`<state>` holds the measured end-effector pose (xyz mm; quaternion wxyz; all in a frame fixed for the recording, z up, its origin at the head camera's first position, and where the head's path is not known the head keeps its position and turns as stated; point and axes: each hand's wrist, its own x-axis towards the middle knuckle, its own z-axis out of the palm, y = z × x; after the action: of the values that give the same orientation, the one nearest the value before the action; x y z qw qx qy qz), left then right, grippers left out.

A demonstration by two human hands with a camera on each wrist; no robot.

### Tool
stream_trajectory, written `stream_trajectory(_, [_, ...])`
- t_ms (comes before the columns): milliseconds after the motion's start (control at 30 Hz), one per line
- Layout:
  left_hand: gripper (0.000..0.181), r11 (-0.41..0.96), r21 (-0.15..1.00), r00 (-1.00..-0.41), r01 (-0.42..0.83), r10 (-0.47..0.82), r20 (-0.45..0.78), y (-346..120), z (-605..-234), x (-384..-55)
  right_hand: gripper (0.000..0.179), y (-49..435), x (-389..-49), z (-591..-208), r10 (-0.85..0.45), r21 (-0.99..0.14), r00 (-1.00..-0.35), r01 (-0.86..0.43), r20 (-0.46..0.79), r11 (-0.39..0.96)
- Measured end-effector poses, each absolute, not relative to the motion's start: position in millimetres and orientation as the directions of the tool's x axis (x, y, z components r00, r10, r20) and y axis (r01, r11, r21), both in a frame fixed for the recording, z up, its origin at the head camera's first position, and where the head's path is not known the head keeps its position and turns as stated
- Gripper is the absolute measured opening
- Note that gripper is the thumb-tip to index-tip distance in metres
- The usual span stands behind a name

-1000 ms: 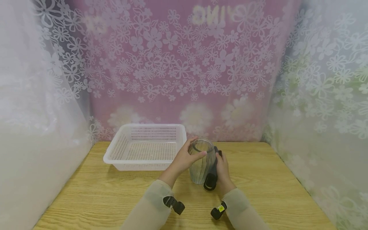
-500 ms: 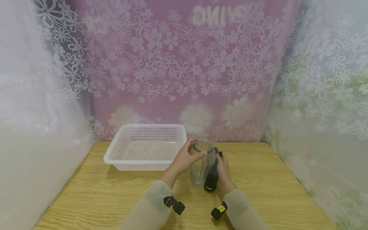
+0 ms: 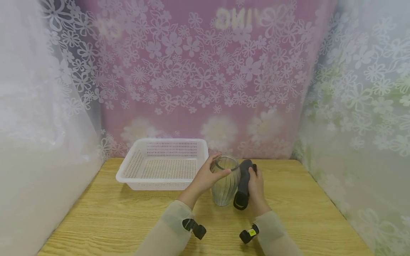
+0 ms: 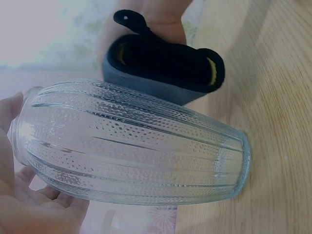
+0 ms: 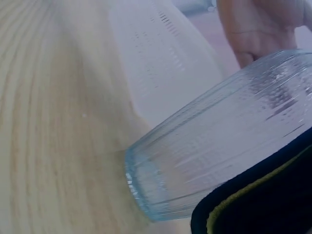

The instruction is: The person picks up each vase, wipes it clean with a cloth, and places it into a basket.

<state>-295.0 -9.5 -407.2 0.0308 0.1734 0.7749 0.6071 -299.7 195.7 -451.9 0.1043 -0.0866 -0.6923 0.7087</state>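
A clear ribbed glass vase [image 3: 224, 186] stands upright on the wooden table. My left hand [image 3: 206, 174] grips it around its neck, thumb near the rim and fingers on the far side. My right hand [image 3: 257, 185] holds a long dark grey thing [image 3: 244, 185] just right of the vase. In the left wrist view this dark thing [image 4: 163, 68] has a black, hollow-looking end with yellow along its inner edge and a small black tab; its exact kind is unclear. Whether it touches the glass cannot be told. The right hand's fingers are partly hidden behind it.
A white perforated plastic basket [image 3: 163, 185] stands on the table to the left, close to the left hand. Floral translucent curtains [image 3: 198, 78] hang behind the table and along both sides. Black bands with small devices [image 3: 193, 227] sit on both wrists.
My right hand has moved right and slightly away from the vase, carrying the dark grey thing, which shows more of its side. The left hand and the vase have hardly moved.
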Motion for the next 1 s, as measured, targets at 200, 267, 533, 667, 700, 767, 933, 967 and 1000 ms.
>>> stream_trajectory(200, [0.076, 0.208, 0.950, -0.940, 0.234, 0.299, 0.166, -9, -407, -295, 0.057, 194, -295, -436, 0.294, -0.995, -0.951, -0.103, 0.098, -0.002])
stream_trajectory(267, [0.077, 0.212, 0.949, -0.940, 0.235, 0.299, 0.166, -9, -406, -295, 0.058, 193, -292, -431, 0.300, -0.991, -0.945, -0.133, 0.128, 0.005])
stream_trajectory(533, [0.077, 0.218, 0.946, -0.938, 0.239, 0.303, 0.167, -9, -407, -294, 0.060, 189, -280, -412, 0.291, -0.968, -0.923, -0.241, 0.250, 0.069])
stream_trajectory(667, [0.078, 0.223, 0.944, -0.937, 0.244, 0.304, 0.171, -9, -408, -295, 0.058, 186, -274, -404, 0.284, -0.952, -0.909, -0.287, 0.305, 0.104])
stream_trajectory(700, [0.078, 0.221, 0.944, -0.937, 0.246, 0.305, 0.172, -10, -407, -295, 0.057, 185, -272, -401, 0.287, -0.945, -0.901, -0.303, 0.325, 0.118])
stream_trajectory(767, [0.077, 0.219, 0.945, -0.936, 0.245, 0.306, 0.172, -10, -407, -294, 0.055, 182, -269, -397, 0.289, -0.933, -0.888, -0.334, 0.358, 0.132])
stream_trajectory(933, [0.077, 0.210, 0.947, -0.936, 0.242, 0.308, 0.171, -10, -406, -293, 0.054, 174, -264, -390, 0.276, -0.886, -0.842, -0.429, 0.463, 0.177])
stream_trajectory(967, [0.077, 0.207, 0.948, -0.936, 0.242, 0.308, 0.171, -10, -406, -293, 0.054, 173, -263, -390, 0.273, -0.872, -0.829, -0.448, 0.487, 0.197])
stream_trajectory(1000, [0.077, 0.204, 0.949, -0.936, 0.242, 0.307, 0.173, -10, -406, -293, 0.054, 172, -263, -390, 0.268, -0.857, -0.816, -0.467, 0.512, 0.217])
